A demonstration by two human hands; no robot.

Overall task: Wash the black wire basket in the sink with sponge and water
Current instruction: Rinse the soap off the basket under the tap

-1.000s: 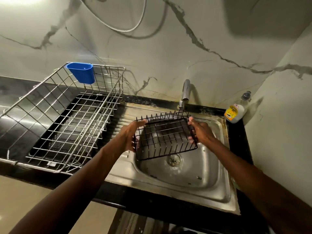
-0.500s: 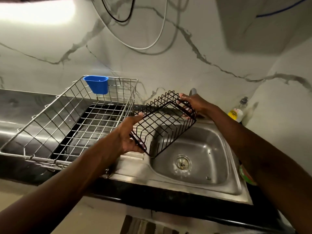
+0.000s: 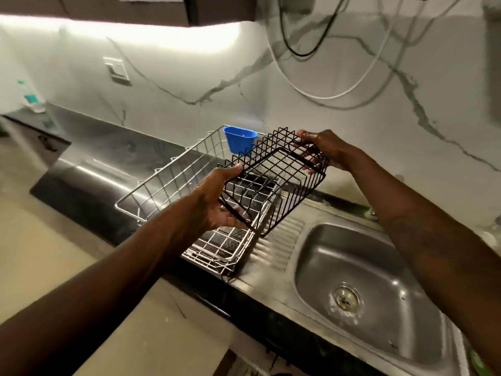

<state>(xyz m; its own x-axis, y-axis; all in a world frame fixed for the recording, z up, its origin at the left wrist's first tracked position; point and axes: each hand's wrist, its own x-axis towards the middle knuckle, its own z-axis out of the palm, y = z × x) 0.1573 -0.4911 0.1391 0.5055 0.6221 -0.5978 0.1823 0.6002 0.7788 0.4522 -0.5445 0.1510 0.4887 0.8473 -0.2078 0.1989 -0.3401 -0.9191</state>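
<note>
Hands and forearms are extended forward, with the black wire basket (image 3: 279, 169) carried between them. The near end is gripped by the left hand (image 3: 217, 204), thumb laid along the upper rim and fingers curled beneath. The far end is gripped by the right hand (image 3: 325, 150), fingers hooked around the wires. The basket is held in the air, tilted, far end raised, above the right end of the silver dish rack (image 3: 162, 188) and the ridged drainboard (image 3: 284, 240), left of the sink (image 3: 320, 256) basin. It is formed of thin dark rods in a rectangular grid, with upright prongs along one edge. The rack is made of bright metal wire; a blue plastic cup (image 3: 240, 139) is hung on its back rim. The basin is of brushed steel, rounded at the corners, with a round drain strainer (image 3: 345, 299). The wall (image 3: 189, 77) is finished in white, grey-veined marble.
</note>
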